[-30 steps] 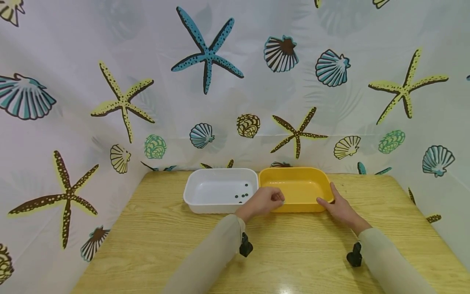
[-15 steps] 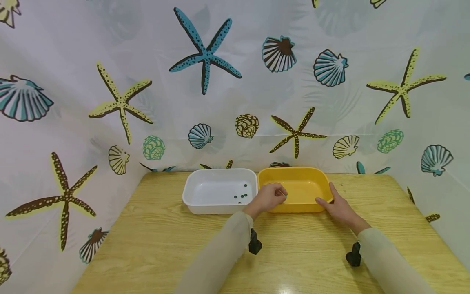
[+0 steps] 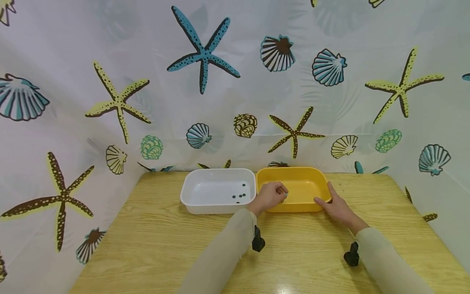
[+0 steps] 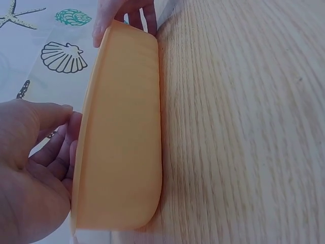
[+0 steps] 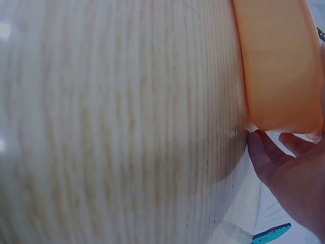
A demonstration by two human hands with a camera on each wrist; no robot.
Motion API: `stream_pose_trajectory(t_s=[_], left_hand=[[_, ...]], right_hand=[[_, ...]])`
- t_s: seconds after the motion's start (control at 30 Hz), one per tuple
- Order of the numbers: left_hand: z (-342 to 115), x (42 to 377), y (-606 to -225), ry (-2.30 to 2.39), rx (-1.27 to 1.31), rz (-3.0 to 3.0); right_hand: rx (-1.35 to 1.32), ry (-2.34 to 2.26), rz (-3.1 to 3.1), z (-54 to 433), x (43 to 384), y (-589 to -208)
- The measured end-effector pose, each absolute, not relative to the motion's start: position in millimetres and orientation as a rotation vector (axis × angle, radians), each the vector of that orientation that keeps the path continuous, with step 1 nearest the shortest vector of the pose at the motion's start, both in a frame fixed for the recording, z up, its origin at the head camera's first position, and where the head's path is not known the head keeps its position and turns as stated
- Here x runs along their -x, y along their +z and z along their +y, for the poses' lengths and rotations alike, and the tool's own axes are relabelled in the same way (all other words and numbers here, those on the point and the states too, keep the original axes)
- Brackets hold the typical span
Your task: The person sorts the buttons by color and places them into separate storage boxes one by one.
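My left hand (image 3: 271, 195) reaches over the front left rim of a yellow plastic bin (image 3: 301, 207). Its fingers are curled, and the thumb meets the forefinger behind the rim in the left wrist view. A tiny light-blue spot shows by these fingertips; I cannot tell whether anything is pinched there. The right hand (image 3: 339, 208) grips the bin's right end, thumb over the front rim and fingers along the outer side. Left of the yellow bin stands a white bin (image 3: 205, 208), with several small dark green discs (image 3: 240, 196) on its floor toward the right.
Both bins stand side by side at the back of a wooden table (image 3: 165, 245). A white curtain (image 3: 220, 98) printed with starfish and shells hangs right behind them and along both sides. A black wrist mount (image 3: 258, 241) sits under each sleeve.
My left hand has shifted slightly right and up, farther over the yellow bin. The right hand keeps its grip. The discs in the white bin stay where they were.
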State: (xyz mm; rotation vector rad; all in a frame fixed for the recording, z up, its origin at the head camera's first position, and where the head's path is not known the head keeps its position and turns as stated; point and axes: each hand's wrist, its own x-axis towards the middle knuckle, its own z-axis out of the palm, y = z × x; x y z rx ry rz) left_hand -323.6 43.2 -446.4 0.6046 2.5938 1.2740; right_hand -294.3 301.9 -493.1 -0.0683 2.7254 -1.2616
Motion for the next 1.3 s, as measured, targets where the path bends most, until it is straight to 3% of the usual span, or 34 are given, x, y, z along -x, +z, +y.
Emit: stream_pose_trajectory(t_s=[1.3], left_hand=[[43.8, 325.6, -448.9, 1.319, -0.619, 2.649]], right_hand=[[0.056, -1.225, 2.754, 304.0, 295.7, -496.8]])
